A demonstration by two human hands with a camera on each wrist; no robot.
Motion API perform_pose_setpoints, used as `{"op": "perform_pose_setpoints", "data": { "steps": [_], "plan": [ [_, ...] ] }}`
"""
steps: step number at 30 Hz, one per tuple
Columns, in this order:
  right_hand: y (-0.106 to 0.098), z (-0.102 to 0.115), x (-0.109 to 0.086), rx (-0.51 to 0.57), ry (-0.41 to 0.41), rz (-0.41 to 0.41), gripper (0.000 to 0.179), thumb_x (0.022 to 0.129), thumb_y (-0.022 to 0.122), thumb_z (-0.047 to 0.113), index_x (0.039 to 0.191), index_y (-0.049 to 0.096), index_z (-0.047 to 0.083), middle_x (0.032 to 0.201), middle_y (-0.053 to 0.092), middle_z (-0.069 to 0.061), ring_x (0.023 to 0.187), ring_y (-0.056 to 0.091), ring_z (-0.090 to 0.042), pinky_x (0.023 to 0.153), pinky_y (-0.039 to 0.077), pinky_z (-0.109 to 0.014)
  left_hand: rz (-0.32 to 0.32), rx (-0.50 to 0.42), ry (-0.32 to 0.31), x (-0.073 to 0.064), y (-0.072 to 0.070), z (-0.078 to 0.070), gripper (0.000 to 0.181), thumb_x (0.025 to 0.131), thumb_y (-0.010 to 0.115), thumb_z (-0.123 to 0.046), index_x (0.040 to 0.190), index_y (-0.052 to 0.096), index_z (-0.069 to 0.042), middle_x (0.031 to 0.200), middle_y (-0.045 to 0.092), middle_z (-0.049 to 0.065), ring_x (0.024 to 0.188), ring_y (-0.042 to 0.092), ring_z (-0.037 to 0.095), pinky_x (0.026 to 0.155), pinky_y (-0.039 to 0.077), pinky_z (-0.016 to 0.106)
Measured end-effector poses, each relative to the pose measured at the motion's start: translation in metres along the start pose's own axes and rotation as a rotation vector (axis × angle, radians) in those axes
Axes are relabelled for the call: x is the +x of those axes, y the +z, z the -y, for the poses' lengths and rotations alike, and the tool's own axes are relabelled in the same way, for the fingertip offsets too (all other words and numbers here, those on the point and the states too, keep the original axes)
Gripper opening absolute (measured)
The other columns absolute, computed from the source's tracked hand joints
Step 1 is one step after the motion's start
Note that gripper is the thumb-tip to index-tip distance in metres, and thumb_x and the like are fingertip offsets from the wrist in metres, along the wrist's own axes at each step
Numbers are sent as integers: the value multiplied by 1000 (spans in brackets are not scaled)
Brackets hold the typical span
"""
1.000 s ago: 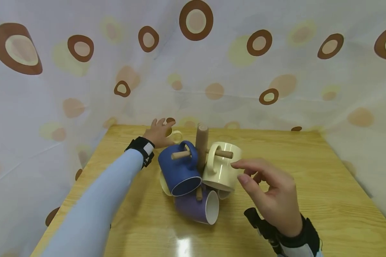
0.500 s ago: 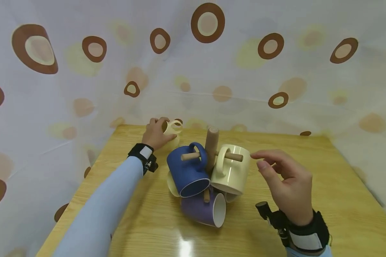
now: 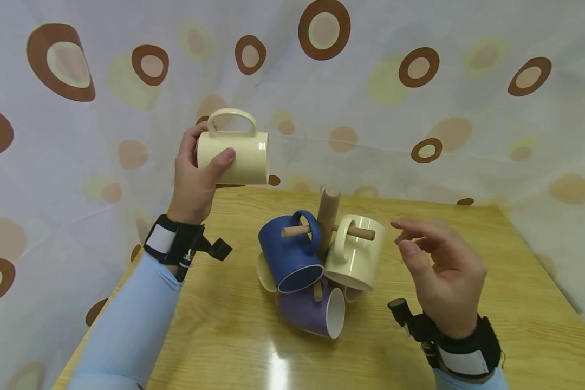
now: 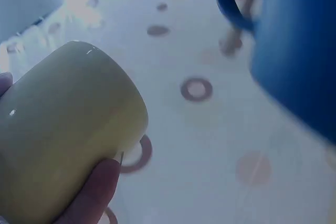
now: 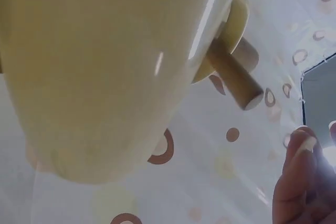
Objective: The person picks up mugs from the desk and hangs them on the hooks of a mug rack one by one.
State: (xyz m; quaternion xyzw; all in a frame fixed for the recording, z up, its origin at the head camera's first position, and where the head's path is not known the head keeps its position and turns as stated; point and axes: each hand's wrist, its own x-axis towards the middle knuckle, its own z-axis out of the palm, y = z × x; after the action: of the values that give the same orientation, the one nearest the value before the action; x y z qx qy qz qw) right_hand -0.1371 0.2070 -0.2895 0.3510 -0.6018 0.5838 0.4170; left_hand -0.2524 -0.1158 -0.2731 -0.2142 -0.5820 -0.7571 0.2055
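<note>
My left hand (image 3: 195,179) grips a pale yellow mug (image 3: 241,160) by its body, raised above the table's back left part. The mug lies sideways with its handle up; the thumb lies across its near side. In the left wrist view the same mug (image 4: 73,124) fills the left side. My right hand (image 3: 443,271) hovers right of the mug rack (image 3: 329,208), fingers loosely bent and holding nothing. On the rack's pegs hang a blue mug (image 3: 287,249) at left and another yellow mug (image 3: 363,254) at right, close to the right fingertips. A purple mug (image 3: 304,311) hangs low in front.
Partly hidden behind the blue mug is a further yellow mug (image 3: 265,273), and a pale rim (image 3: 353,294) shows under the right one. The wooden table (image 3: 468,238) bears the rack. A patterned curtain (image 3: 361,108) encloses the back and sides.
My left hand reached to the table's back left, took hold of the yellow mug there and lifted it up and toward me. The right hand moved slightly right in view.
</note>
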Motion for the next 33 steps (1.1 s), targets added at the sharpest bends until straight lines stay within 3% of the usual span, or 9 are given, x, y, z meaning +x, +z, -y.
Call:
{"op": "perform_pose_setpoints", "data": {
  "steps": [4,9,14,18,21,23,26,29,33],
  "plan": [
    [17,4,7,112,-67,25,28,76,64,-7,100,58,-22,108,65,-21,86,60,-27,71,52,-19,100,-201,-57,-18,24,-34,50,80,65,-10,125,45,-17,118,45,9,99,50,27,67,55,31],
    [45,11,13,34,-171,119,57,81,71,25,118,50,-14,131,44,-29,108,51,-38,84,51,-24,221,-303,-145,-44,51,-52,64,72,80,-33,124,45,-21,116,49,7,97,52,25,69,53,30],
    [67,19,16,-25,-155,240,85,83,66,48,138,32,-6,143,30,-26,115,45,-39,87,51,-23,278,-198,-63,-66,79,-63,68,71,80,-40,124,44,-19,121,50,7,103,50,26,76,52,27],
    [68,22,28,65,-74,245,87,86,65,41,141,19,-8,138,35,-23,110,48,-37,82,52,-22,345,-119,74,-70,101,-68,69,76,76,-40,126,40,-9,121,50,14,99,54,31,74,54,30],
    [58,23,42,147,40,274,75,86,66,20,141,22,-6,134,41,-21,106,49,-34,80,51,-22,404,-71,200,-62,110,-70,73,79,73,-38,127,34,0,116,50,23,92,56,32,70,55,33],
    [50,24,51,221,145,325,68,80,64,2,138,29,-5,131,44,-20,101,51,-33,77,53,-22,452,-44,266,-56,112,-71,73,81,72,-34,128,32,4,117,47,25,93,56,30,69,55,35],
    [38,19,64,291,250,355,67,69,60,-15,132,42,-3,123,49,-18,93,55,-30,73,55,-23,529,37,312,-47,112,-70,73,83,70,-32,133,29,2,122,41,22,100,51,26,69,56,36],
    [27,8,73,310,262,322,64,65,62,-20,126,49,-5,118,54,-17,92,54,-30,73,54,-24,547,198,329,-41,108,-67,76,83,68,-29,141,26,-5,134,36,15,116,41,19,72,57,37],
    [12,-11,77,328,270,215,63,65,61,-20,125,50,-7,120,54,-20,99,52,-33,78,54,-26,510,401,318,-40,99,-56,80,82,68,-22,147,23,-11,149,28,8,132,24,12,86,53,39]
  ]
}}
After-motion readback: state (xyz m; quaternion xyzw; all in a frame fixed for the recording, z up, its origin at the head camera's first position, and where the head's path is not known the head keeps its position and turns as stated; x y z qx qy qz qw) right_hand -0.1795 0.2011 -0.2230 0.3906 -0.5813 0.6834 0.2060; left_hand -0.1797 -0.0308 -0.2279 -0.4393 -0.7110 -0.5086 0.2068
